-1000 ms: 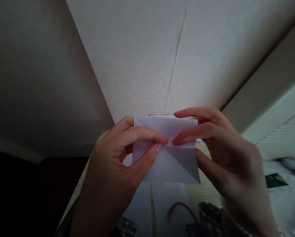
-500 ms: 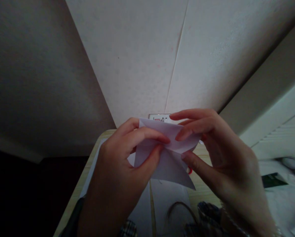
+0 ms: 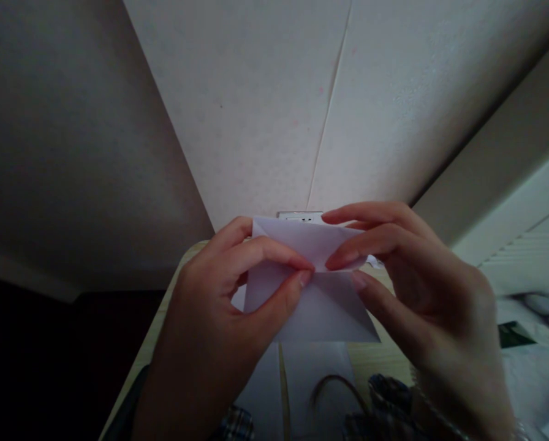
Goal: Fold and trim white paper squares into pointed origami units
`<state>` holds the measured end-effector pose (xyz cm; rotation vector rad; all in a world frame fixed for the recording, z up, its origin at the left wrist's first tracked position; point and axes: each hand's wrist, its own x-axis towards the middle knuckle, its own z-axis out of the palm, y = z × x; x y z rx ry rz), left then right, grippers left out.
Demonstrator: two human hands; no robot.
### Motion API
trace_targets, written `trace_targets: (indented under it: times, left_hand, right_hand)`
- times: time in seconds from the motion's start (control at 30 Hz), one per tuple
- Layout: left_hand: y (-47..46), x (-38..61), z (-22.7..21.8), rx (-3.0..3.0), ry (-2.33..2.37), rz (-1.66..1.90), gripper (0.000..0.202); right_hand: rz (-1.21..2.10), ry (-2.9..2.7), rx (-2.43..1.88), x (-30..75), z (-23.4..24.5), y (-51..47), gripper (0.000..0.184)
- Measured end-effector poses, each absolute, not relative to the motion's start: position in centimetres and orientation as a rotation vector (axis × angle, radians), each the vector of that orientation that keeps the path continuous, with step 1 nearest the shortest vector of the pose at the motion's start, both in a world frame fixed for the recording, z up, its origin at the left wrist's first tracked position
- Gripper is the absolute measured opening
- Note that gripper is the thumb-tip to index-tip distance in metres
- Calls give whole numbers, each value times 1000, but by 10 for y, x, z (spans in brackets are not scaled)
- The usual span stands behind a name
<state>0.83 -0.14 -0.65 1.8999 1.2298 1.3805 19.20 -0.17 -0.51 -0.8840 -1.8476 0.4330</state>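
Note:
A folded piece of white paper (image 3: 320,312) is held up over the table, with a crease running across its middle. My left hand (image 3: 223,300) pinches that crease between thumb and index finger, its other fingers behind the paper's left side. At the right end of the crease, my right hand (image 3: 416,294) has its thumb below and a finger above, closed on the paper's edge. The index finger of that hand is lifted off, near the top corner. The back of the paper is hidden.
On the light wooden table (image 3: 371,364) lie white paper sheets (image 3: 318,367) with a narrow gap between them. A wall socket (image 3: 297,215) shows just above the folded paper. Glasses (image 3: 548,306) and a dark green item (image 3: 516,334) lie at the right.
The paper has turned flatter towards me, and its lower right corner has shifted right and up. My right thumb has slid right along the crease; the left hand keeps its pinch.

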Motion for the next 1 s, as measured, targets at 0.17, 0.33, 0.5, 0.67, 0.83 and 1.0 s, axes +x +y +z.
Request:
trace_targets:
  times: [0.17,0.33,0.5,0.67,0.83,1.0]
  left_hand:
    - [0,8,-9,1908,1243,1408,15]
    - [1,8,-12,1897,1244,1421,14]
    - [1,8,-11,1896,1281,1391,14]
    - [2,7,-8,1937,1318,1332,12]
    - [4,6,-9,1958,1324,1288,13]
    - [6,6,-6,1931,1325,1227,11]
  right_hand:
    - [425,-1825,-853,192,-6,-2,7]
    - [449,-1846,-826,196,-8,-3,19]
    - [513,-1850,-826,197,-6,-1,7]
    - [479,-1853,-898,190,-4,0,4]
    - [451,-1827,-941,184,-3,0,9]
    - [445,-1824,-985,180,-3,0,12]
